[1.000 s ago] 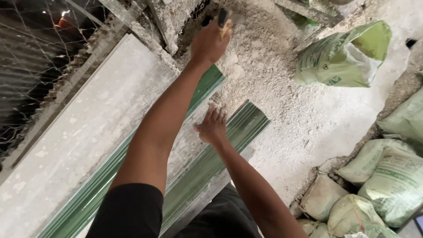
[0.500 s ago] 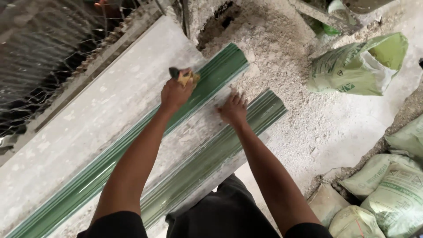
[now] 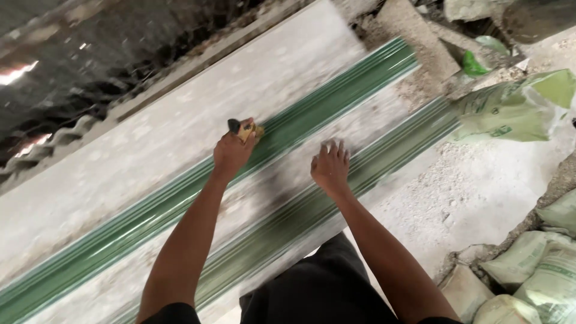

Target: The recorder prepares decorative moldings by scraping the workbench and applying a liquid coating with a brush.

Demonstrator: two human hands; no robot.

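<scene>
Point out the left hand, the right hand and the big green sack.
left hand (image 3: 233,151), head view, back of the hand, closed on a small yellowish tool
right hand (image 3: 330,169), head view, back of the hand
green sack (image 3: 516,111), head view, its side

The left hand (image 3: 233,151), gripping a small yellow tool (image 3: 246,129), has been drawn back from the rubble at twelve o'clock onto the green moulding (image 3: 312,114). The right hand (image 3: 330,168) has been slid toward six o'clock along the pale strip (image 3: 360,129).
</scene>
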